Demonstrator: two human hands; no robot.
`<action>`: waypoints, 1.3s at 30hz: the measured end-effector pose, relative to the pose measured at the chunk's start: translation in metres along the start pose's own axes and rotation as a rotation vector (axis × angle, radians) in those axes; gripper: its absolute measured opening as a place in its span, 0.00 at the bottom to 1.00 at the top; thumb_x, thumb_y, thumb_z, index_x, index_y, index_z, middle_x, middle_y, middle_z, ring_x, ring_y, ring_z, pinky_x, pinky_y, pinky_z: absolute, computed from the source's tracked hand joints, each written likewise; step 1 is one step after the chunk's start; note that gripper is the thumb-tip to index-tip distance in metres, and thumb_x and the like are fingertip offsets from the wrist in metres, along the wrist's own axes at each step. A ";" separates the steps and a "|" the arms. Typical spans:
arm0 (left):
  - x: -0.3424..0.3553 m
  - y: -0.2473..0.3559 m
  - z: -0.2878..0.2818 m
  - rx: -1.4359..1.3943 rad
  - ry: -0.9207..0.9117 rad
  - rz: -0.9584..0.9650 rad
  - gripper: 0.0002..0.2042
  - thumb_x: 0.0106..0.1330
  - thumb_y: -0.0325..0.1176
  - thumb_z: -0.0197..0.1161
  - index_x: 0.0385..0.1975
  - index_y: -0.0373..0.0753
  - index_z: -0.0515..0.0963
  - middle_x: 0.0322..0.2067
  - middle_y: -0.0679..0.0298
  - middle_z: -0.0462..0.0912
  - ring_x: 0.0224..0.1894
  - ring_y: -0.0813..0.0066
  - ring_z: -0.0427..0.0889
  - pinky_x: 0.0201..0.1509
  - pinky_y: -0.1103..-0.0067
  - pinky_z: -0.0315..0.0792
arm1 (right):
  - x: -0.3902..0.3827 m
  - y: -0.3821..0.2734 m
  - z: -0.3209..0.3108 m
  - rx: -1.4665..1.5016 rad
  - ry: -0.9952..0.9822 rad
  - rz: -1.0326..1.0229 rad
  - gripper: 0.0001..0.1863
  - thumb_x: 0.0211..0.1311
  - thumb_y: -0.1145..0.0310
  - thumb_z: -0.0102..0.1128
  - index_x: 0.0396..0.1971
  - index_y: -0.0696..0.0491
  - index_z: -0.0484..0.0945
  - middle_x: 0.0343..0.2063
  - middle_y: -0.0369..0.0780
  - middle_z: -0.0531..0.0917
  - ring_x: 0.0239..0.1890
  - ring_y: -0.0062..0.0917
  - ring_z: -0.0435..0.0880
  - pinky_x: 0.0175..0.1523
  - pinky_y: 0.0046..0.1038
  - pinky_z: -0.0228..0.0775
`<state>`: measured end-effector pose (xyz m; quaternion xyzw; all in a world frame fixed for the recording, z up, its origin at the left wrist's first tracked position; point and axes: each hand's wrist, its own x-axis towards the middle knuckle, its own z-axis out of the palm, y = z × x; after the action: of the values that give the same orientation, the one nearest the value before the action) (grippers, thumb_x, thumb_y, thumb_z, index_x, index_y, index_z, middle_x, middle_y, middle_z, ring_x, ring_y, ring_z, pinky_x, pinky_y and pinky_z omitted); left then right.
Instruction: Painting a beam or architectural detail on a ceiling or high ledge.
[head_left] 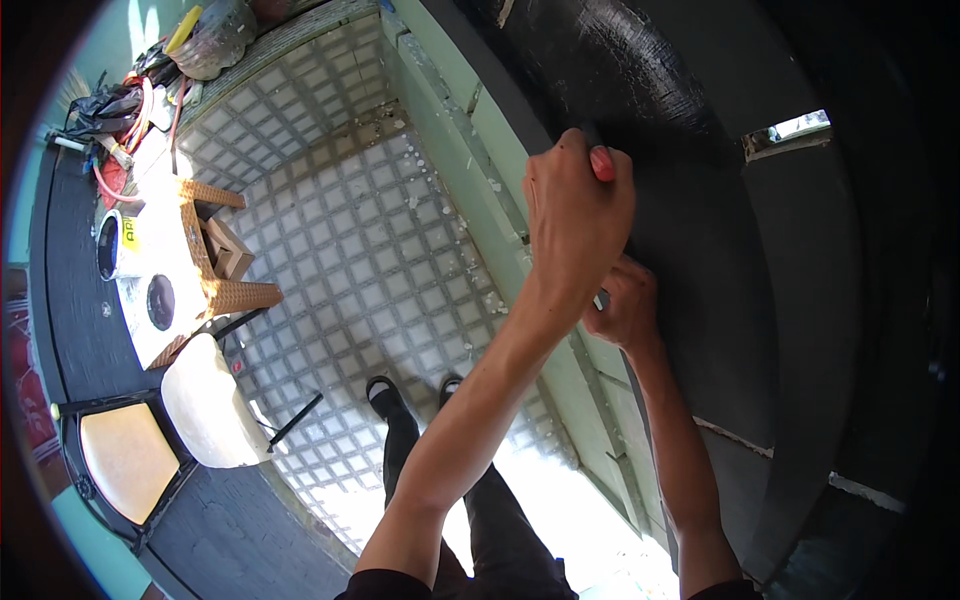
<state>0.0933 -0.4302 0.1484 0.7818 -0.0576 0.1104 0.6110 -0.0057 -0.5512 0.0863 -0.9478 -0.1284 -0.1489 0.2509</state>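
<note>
"What's on the far left?"

"A round white bucket with a yellow label (126,260), near a tan woven-sided table (248,295), both well apart from the hands across the grey-and-white checked floor (335,240)."

"And the left hand?"

"The left hand (580,205) is closed in a fist around a tool with a rounded red handle (601,164). The handle's end pokes out at the fist's far right side; the working end is hidden."

"The right hand (630,308)?"

"Just nearer and slightly right, fingers curled by the left edge of the black-coated board (700,250). I can't tell whether it grips anything."

"Which step is this?"

"I'd judge the tool is being worked on the board. A glossy patch (645,60) lies beyond, at the far side."

"What does the next move call for?"

"Probably a firm grip on the handle and steady pressure, with the right hand clear of the tool's path."
</note>
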 end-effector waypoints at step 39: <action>-0.042 -0.047 0.017 -1.191 -0.213 -0.476 0.11 0.69 0.35 0.63 0.37 0.31 0.80 0.33 0.64 0.83 0.34 0.78 0.81 0.32 0.80 0.78 | -0.002 0.002 -0.002 -0.033 -0.043 0.026 0.12 0.45 0.72 0.66 0.12 0.54 0.71 0.16 0.42 0.74 0.22 0.38 0.76 0.27 0.36 0.66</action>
<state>0.0653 -0.4365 0.0903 0.3071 0.0056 -0.1569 0.9386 -0.0078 -0.5537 0.0861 -0.9565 -0.1188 -0.1271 0.2341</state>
